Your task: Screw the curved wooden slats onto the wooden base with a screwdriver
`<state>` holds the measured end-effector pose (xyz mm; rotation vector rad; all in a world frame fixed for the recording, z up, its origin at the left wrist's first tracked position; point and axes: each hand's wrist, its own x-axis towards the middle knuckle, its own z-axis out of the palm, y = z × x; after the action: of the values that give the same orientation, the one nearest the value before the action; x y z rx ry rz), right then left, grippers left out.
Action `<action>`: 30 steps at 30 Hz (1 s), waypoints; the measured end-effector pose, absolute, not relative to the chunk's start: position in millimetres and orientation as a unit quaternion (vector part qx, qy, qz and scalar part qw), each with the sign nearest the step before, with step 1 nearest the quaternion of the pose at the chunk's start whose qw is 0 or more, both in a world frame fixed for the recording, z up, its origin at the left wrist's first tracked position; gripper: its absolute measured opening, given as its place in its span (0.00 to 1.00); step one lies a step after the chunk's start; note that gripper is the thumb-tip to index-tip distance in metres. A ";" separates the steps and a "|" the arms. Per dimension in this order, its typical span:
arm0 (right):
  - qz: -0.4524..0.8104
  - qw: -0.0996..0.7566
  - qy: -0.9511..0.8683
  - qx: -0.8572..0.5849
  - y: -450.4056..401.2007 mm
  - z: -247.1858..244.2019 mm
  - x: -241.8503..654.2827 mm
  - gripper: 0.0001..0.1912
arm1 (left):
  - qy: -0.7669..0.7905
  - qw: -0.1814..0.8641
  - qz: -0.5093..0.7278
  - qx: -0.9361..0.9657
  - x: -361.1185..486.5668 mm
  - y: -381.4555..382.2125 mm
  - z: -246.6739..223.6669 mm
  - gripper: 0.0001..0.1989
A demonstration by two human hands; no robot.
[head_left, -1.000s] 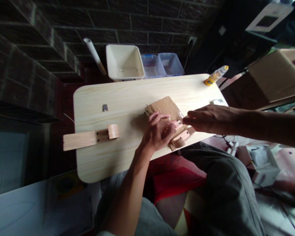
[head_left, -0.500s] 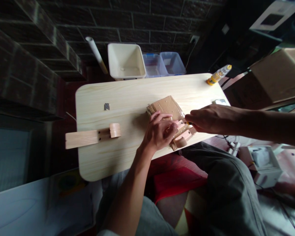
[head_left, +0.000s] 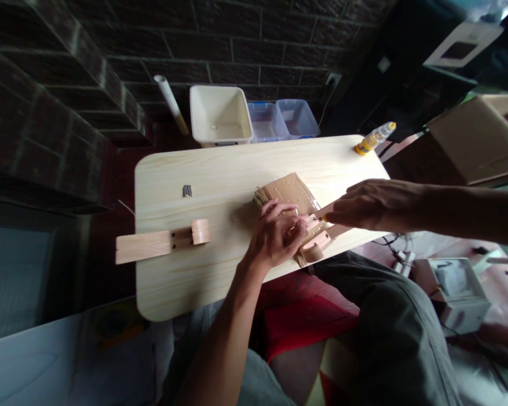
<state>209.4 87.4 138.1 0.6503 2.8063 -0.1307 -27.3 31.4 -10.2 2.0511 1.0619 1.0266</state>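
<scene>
Wooden piece (head_left: 315,242) with dark holes lies at the near edge of the table (head_left: 169,287), right of the middle, on top of a flat slab of cardboard (head_left: 291,189). Two pale strips of it show, slanting up to the right, and a rounded end sits at the near left. The left hand (head_left: 275,234) comes in from the near side and rests over the cardboard and the left end of the upper strip, its fingers half bent and spread; whether thumb and forefinger pinch anything between them, I cannot tell. The right hand (head_left: 364,206) reaches in from the right, fingers closed around a small tool (head_left: 325,219). Only a yellow bit and a short metal tip of it show, pointing left at a hole in the upper strip; I cannot tell whether the tip touches. Most of the tool is hidden in the fist.

On the left side of the table lies a second wooden piece (head_left: 143,247), its broad end sticking out past the left edge and a round block (head_left: 200,232) at its right end. Farther back from it sits a little group of dark screws (head_left: 187,191). A clear and yellow bottle (head_left: 375,138) is at the far right corner. Beyond the far edge are a cream bin (head_left: 220,115) and clear plastic boxes (head_left: 298,118).
</scene>
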 end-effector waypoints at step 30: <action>-0.166 -0.192 0.885 0.389 38.5 92.2 188.2 0.07 | 0.403 0.348 0.341 0.774 -34.4 37.4 7.5 0.15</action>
<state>188.2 38.5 92.2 1.3993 3.1827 -0.5966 -34.4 37.4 7.5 2.0069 1.0455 0.8853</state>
